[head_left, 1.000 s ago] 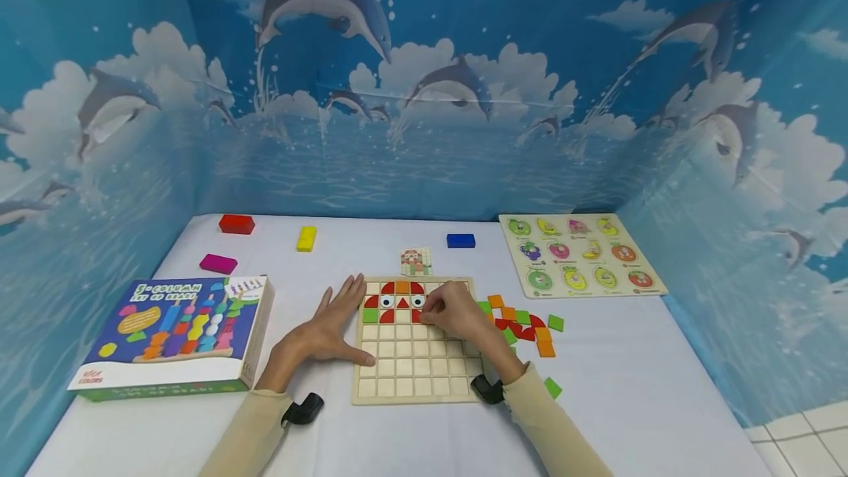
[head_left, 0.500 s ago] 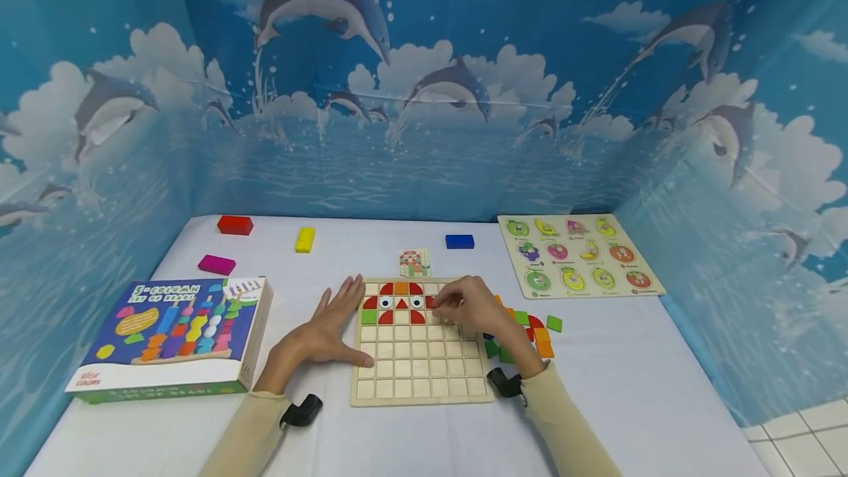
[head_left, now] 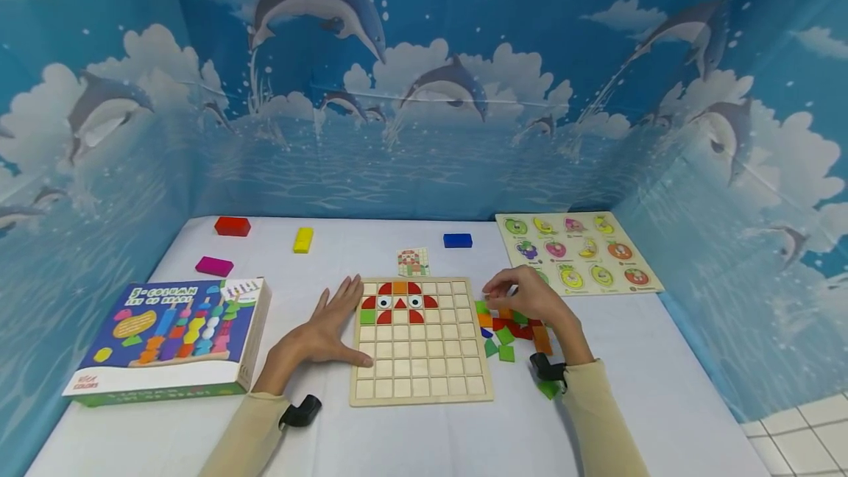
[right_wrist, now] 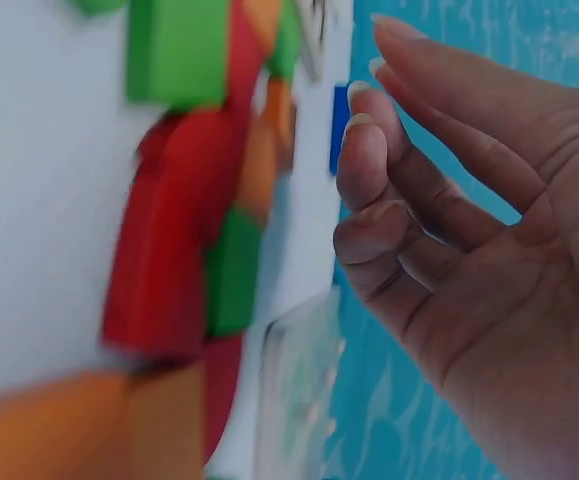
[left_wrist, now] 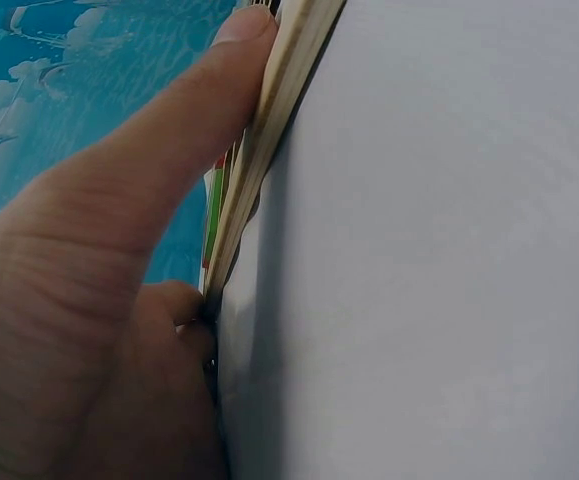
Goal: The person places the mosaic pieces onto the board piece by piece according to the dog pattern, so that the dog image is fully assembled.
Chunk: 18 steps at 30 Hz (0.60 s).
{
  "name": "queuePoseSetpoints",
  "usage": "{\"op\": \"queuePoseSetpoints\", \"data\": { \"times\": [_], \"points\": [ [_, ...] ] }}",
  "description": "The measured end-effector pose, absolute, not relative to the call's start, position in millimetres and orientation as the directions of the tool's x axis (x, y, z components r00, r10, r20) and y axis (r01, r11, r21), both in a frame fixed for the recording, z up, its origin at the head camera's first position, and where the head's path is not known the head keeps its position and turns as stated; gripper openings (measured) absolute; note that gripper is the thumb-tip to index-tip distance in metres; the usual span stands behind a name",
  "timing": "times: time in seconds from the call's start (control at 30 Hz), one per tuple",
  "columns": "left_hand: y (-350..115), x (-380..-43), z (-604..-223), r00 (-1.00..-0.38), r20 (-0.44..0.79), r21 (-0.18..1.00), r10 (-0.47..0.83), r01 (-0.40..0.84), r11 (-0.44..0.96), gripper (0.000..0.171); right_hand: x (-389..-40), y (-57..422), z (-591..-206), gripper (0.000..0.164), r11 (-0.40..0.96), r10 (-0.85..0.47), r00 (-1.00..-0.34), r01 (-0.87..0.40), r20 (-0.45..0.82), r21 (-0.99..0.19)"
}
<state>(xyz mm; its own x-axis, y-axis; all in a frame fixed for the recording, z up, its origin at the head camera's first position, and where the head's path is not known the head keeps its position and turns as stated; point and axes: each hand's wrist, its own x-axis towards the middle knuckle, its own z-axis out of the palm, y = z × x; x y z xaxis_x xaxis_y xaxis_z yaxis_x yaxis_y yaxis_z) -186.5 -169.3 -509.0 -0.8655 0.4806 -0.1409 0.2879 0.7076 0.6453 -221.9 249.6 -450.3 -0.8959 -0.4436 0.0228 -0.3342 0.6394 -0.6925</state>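
My left hand rests along the left edge of a wooden grid board, fingers spread and thumb on the lower rim. In the left wrist view, the thumb touches the board's edge. Tiles in the board's upper left form a face: red curved pieces, a red triangle, an orange square, two eye tiles and a green square. Over the loose tiles to the right of the board, my right hand hovers with loosely bent fingers, holding nothing. Red, green and orange tiles lie below it.
A small picture card lies behind the board. A bead-set box stands at left, a fruit puzzle board at back right. Red, magenta, yellow and blue blocks lie along the back.
My right hand has moved from the face pieces on the board rightward to over the loose tiles. A red piece now lies right of the right eye tile. The left hand stays put.
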Motion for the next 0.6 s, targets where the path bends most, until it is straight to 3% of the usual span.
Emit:
{"op": "queuePoseSetpoints", "data": {
  "times": [0.6],
  "points": [
    [-170.0, -186.7, -511.0, -0.868, -0.136, 0.645, 0.477, 0.288, 0.708, 0.153, -225.1, 238.0, -462.9, 0.014, 0.753, -0.346, -0.93, -0.196, -0.125, -0.628]
  ]
}}
